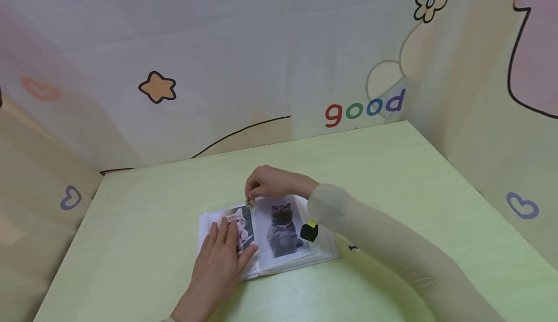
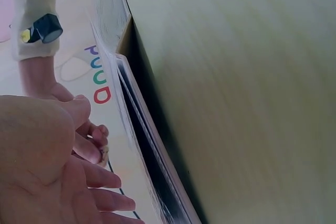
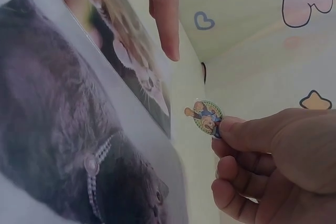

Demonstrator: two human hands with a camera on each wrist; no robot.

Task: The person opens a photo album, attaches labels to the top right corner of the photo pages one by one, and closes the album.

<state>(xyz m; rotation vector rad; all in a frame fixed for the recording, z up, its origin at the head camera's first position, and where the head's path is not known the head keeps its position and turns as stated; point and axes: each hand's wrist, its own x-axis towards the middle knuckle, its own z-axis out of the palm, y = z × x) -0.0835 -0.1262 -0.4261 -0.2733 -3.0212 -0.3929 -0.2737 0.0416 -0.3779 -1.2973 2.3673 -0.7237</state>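
Observation:
An open photo album [image 1: 279, 266] with clear sleeves lies on the table, a kitten photo [image 1: 247, 222] on its left page and a grey cat photo [image 1: 282, 235] on its right. My left hand [image 1: 220, 259] lies over the left page, fingers extended across the kitten photo. Above the album's top edge, near the fold, my right hand [image 1: 270, 181] pinches a small flat oval cartoon piece [image 3: 206, 116] between thumb and forefinger. A figure in blue with a green patterned border shows on it. The right wrist view has the piece held out past the page edge.
The pale green tabletop [image 1: 152, 244] surrounds the album. Printed cloth walls stand at the back [image 1: 244, 70] and both sides. A dark wrist camera [image 1: 309, 232] sits on the right sleeve [image 1: 383, 235], which reaches over the album's right part.

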